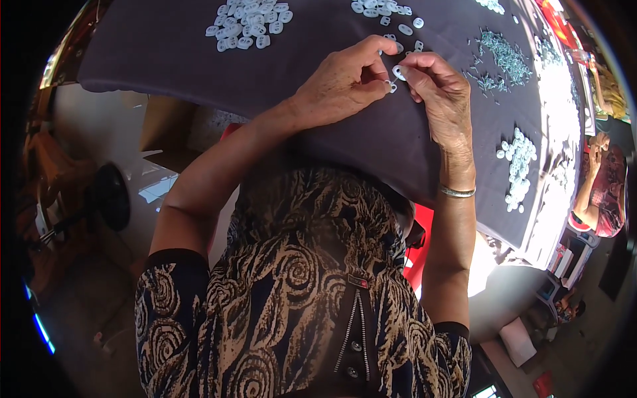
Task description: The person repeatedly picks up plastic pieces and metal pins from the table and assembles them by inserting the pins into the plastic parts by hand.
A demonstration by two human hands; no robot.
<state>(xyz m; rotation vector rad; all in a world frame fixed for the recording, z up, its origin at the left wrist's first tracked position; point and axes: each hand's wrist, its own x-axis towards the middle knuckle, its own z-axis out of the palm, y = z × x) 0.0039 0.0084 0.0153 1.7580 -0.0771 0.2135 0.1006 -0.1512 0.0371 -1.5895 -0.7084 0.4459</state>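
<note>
Over the dark cloth, both of my hands are close together with their fingertips almost meeting. My left hand (344,81) pinches a small white plastic piece (392,87) between thumb and fingers. In my right hand (443,89), thumb and forefinger grip a white oval plastic piece with holes (399,72). The two pieces sit very near each other; whether they are joined is too small to tell. Just beyond my fingertips lie a few loose white pieces (405,30).
On the dark tablecloth (159,50) lie a pile of white oval pieces (249,25), a heap of small grey screw-like parts (507,58) and a cluster of small white pieces (517,166). An open cardboard box (174,126) stands below the table's edge. Another person (604,192) sits at the far right.
</note>
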